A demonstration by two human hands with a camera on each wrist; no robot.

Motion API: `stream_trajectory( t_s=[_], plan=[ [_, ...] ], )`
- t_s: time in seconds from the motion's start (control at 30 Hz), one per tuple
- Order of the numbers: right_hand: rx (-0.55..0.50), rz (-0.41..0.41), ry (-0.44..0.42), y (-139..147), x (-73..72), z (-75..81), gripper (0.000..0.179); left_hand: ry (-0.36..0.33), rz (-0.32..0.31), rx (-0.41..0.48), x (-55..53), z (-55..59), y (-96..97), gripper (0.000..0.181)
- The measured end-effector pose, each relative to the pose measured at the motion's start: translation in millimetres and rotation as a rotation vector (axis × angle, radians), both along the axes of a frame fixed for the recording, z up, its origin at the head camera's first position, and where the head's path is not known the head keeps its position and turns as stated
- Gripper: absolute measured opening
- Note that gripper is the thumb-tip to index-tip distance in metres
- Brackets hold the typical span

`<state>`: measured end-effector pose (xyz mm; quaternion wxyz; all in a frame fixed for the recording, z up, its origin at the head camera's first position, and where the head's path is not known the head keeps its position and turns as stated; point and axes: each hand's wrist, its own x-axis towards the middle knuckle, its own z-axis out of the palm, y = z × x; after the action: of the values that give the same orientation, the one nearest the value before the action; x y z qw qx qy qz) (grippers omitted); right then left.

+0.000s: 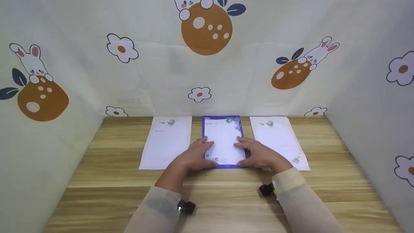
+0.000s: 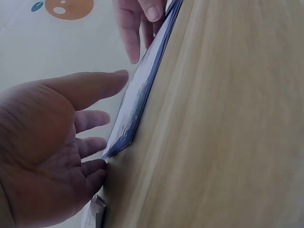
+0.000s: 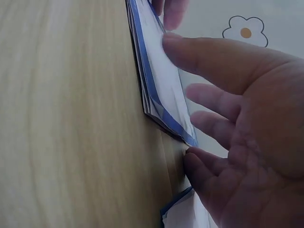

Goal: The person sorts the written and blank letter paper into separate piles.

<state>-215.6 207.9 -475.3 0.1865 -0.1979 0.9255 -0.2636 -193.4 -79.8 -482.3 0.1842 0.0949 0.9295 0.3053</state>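
Between my two hands a thin stack of blue-bordered paper sheets (image 1: 223, 140) lies on the table, printed with flowers at the corners. My left hand (image 1: 195, 156) is at its left side, fingers spread and slightly bent, fingertips right at the edge. On the other side my right hand (image 1: 258, 153) mirrors it, thumb near the front corner. In the right wrist view several layers show at the edge of the stack (image 3: 166, 80), with the thumb over the top sheet. Neither hand pinches the paper.
A pale sheet with a small floral print (image 1: 168, 145) lies to the left, and a similar pale sheet (image 1: 275, 139) to the right, partly behind my right hand. The wood-grain table (image 1: 226, 200) meets a curtain (image 1: 155, 81) printed with rabbits and oranges at the back and sides.
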Motion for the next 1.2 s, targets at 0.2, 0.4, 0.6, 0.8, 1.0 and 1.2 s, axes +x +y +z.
stream_trajectory(
  t_s=[0.2,0.4,0.6,0.8,1.0,1.2],
  plan=[
    [0.050,0.006,-0.008,-1,2.4,-0.1,0.075,0.007,-0.008,-0.061,2.6,-1.5,3.7,0.085],
    [0.029,-0.007,0.002,-1,2.2,-1.0,0.070,0.035,-0.021,-0.050,2.6,1.1,2.8,0.082],
    [0.025,-0.024,0.029,-4,1.6,-3.3,0.065,0.074,-0.004,-0.048,2.5,-0.9,4.1,0.073],
    [-0.013,-0.091,0.072,-7,1.0,-2.7,0.061,0.144,0.020,-0.063,0.5,-2.9,7.6,0.066],
    [-0.055,-0.144,0.129,-10,-1.0,-1.3,0.057,0.149,0.098,-0.037,-0.6,1.5,10.0,0.065],
    [-0.100,-0.201,0.094,-10,-0.1,3.8,0.055,0.079,0.187,0.090,-2.3,7.7,8.1,0.070]
  ],
)
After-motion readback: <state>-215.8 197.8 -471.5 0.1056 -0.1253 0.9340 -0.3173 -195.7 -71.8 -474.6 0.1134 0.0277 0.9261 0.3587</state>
